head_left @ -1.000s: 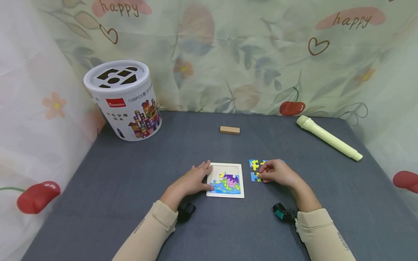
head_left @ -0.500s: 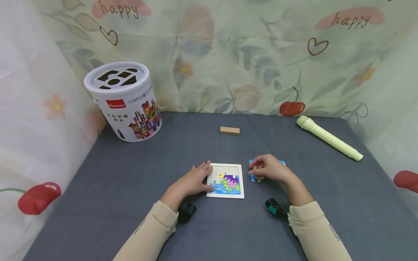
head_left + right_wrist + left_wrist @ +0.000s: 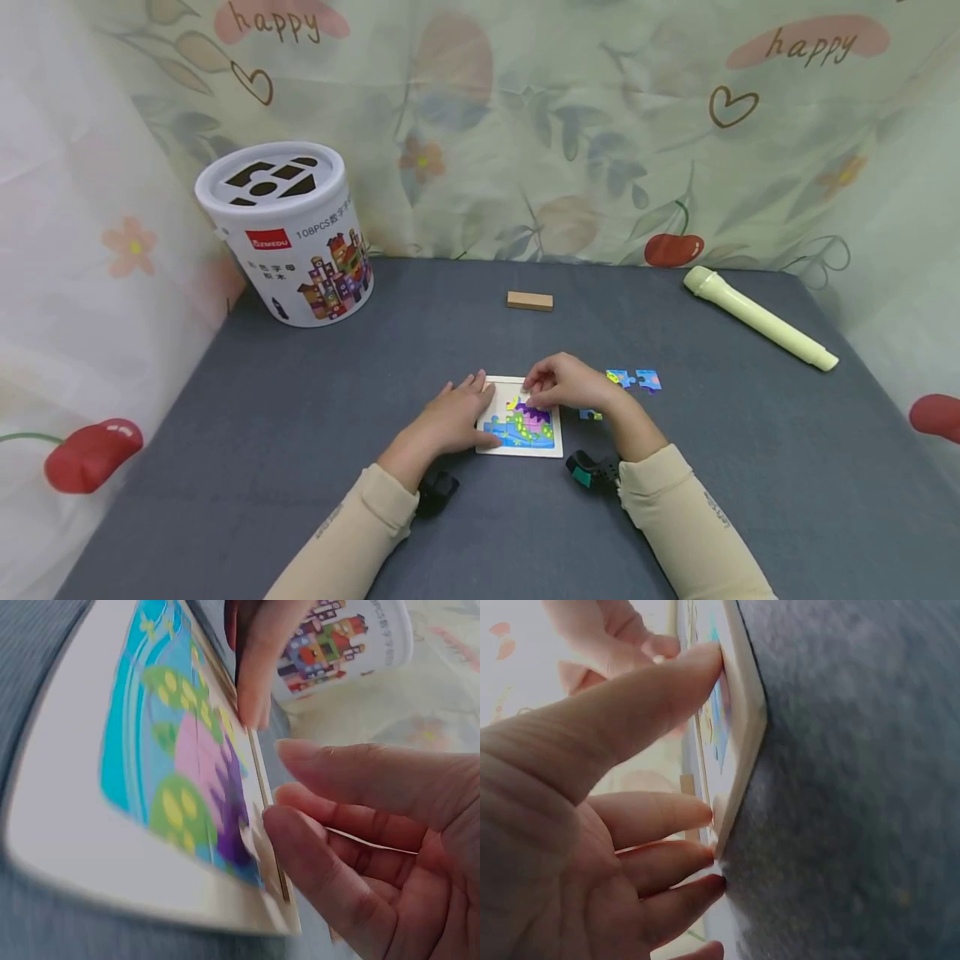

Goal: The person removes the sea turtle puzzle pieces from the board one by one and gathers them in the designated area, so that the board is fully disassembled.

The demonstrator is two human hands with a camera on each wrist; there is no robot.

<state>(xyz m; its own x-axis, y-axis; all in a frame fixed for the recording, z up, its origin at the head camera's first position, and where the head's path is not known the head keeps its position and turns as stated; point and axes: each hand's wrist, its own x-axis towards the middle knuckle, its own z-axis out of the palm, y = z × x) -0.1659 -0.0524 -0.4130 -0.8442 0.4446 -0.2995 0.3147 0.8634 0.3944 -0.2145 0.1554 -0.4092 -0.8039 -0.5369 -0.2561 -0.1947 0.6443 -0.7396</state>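
A square jigsaw puzzle board point(image 3: 557, 429) with a pale wooden frame lies on the table. Its lower part shows a blue, green, pink and purple picture; the upper part is mostly bare. My left hand point(image 3: 453, 417) lies along the board's left side, fingers fairly straight, its thumb point(image 3: 697, 671) touching the frame. Above the board's upper right hovers my right hand point(image 3: 573, 383), thumb and fingertips drawn together; no piece shows between them point(image 3: 367, 832). Loose puzzle pieces point(image 3: 648, 381) lie right of the board, one partly behind the right wrist.
A small wooden block point(image 3: 529, 301) lies beyond the board. At the back left stands a white block bucket point(image 3: 292, 242) with shape holes in its lid. A cream microphone-shaped stick point(image 3: 761, 319) lies at the right. Patterned cloth hangs behind the dark grey table point(image 3: 300, 433).
My right hand has moved left from the loose pieces to the board's upper right corner, uncovering pieces behind it. The left hand stays at the board's left side.
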